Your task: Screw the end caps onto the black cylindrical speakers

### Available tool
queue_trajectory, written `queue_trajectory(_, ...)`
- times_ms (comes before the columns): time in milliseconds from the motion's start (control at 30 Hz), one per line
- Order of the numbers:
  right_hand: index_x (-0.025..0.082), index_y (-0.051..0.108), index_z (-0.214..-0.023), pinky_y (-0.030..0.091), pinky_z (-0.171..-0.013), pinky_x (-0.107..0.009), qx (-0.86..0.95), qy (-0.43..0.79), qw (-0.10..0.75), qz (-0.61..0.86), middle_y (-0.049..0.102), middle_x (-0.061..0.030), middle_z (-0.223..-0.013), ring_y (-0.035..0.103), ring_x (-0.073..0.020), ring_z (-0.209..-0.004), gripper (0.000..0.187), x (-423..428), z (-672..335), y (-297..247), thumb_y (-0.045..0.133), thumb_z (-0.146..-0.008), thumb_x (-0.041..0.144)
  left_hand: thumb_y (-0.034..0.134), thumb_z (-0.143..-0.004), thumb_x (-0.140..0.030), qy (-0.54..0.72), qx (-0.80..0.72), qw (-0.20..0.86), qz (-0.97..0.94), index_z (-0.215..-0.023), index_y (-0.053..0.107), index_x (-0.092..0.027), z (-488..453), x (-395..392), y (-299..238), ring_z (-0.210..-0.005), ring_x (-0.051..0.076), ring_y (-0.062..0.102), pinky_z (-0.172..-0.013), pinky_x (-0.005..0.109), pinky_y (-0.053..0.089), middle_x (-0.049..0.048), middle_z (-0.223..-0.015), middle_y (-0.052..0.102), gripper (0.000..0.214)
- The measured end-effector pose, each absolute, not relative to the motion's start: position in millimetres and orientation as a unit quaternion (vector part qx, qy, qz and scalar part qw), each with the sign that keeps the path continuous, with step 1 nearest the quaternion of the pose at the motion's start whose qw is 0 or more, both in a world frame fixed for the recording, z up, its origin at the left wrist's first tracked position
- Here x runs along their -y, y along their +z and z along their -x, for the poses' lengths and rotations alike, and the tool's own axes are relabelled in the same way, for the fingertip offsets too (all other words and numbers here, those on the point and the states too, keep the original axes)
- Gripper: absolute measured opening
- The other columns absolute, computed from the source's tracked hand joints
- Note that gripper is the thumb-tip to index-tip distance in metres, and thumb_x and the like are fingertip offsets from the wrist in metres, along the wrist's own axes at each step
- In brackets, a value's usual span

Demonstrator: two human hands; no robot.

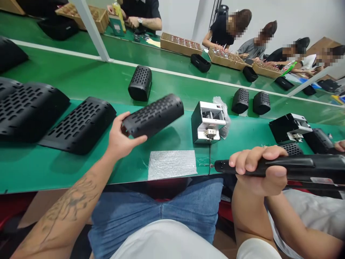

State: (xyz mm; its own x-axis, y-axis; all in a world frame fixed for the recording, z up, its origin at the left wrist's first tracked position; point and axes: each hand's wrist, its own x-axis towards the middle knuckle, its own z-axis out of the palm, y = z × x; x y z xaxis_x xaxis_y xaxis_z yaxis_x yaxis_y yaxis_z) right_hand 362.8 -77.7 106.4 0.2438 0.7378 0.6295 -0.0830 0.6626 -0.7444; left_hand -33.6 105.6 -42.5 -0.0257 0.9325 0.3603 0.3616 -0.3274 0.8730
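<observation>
My left hand (120,139) grips one end of a black perforated plastic housing (157,114), thumb below and fingers behind. The housing is held tilted above the green bench, its far end up and to the right. Wrapped around a black electric screwdriver (296,166), my right hand (260,172) keeps it nearly level, with the bit pointing left over the bench's front edge. Whether a screw sits on the bit is too small to tell. Between the hands lies a white foam sheet (172,164). Behind it stands a screw feeder (207,123) with a clear plastic bag (224,120) beside it.
More black housings (81,124) lie at the left, and another housing (140,82) stands farther back. A second screw feeder (289,127) is at the right, near a co-worker's hand (340,145). Across the bench, several people work by cardboard trays (180,44). A white post (90,30) rises at the left.
</observation>
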Motion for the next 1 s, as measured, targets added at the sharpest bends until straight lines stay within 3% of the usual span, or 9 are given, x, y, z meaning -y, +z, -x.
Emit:
queue_trajectory(133,0.035,0.082,-0.103,0.061,-0.041,-0.034,0.563,0.279,0.723,0.288,0.065,0.0083,-0.058,0.052,-0.0143,-0.033,0.022,89,-351,119,0.087,-0.101,0.056,0.107,-0.078,-0.065,0.419,-0.415,0.335,-0.735,-0.167,0.06,-0.027,58,-18,-60,-0.143,0.042,0.076,-0.119,0.056,0.069,0.0177,-0.159,0.067,0.108)
queue_trajectory(300,0.032,0.077,-0.097,0.061,-0.043,-0.033,0.576,0.277,0.714,0.287,0.068,0.0086,-0.06,0.056,-0.0142,-0.034,0.025,91,-330,112,0.093,-0.097,0.051,0.101,-0.092,-0.056,0.376,-0.312,0.328,-0.809,-0.172,0.055,-0.031,39,4,-80,-0.156,0.041,0.066,-0.133,0.061,0.059,0.019,-0.167,0.062,0.096)
queue_trajectory(500,0.032,0.064,-0.096,0.057,-0.043,-0.031,0.575,0.248,0.706,0.331,0.062,0.0115,-0.059,0.055,-0.0141,-0.036,0.032,78,-316,81,0.088,-0.099,0.053,0.1,-0.091,-0.043,0.383,-0.267,0.314,-0.827,-0.177,0.05,-0.035,33,-3,-93,-0.162,0.042,0.06,-0.137,0.064,0.054,0.0186,-0.171,0.058,0.1)
queue_trajectory(700,0.034,0.054,-0.092,0.056,-0.046,-0.037,0.548,0.255,0.672,0.428,0.056,0.0109,-0.057,0.054,-0.017,-0.038,0.047,71,-313,65,0.09,-0.091,0.066,0.101,-0.091,-0.042,0.397,-0.263,0.319,-0.819,-0.176,0.05,-0.038,31,1,-93,-0.162,0.041,0.06,-0.139,0.064,0.054,0.0167,-0.169,0.057,0.099)
queue_trajectory(1000,0.028,0.061,-0.088,0.059,-0.047,-0.029,0.589,0.319,0.662,0.338,0.064,0.0106,-0.059,0.056,-0.0122,-0.038,0.035,63,-313,62,0.092,-0.096,0.042,0.1,-0.092,-0.039,0.383,-0.26,0.317,-0.828,-0.178,0.047,-0.038,32,3,-92,-0.167,0.042,0.056,-0.138,0.065,0.055,0.0183,-0.17,0.057,0.102)
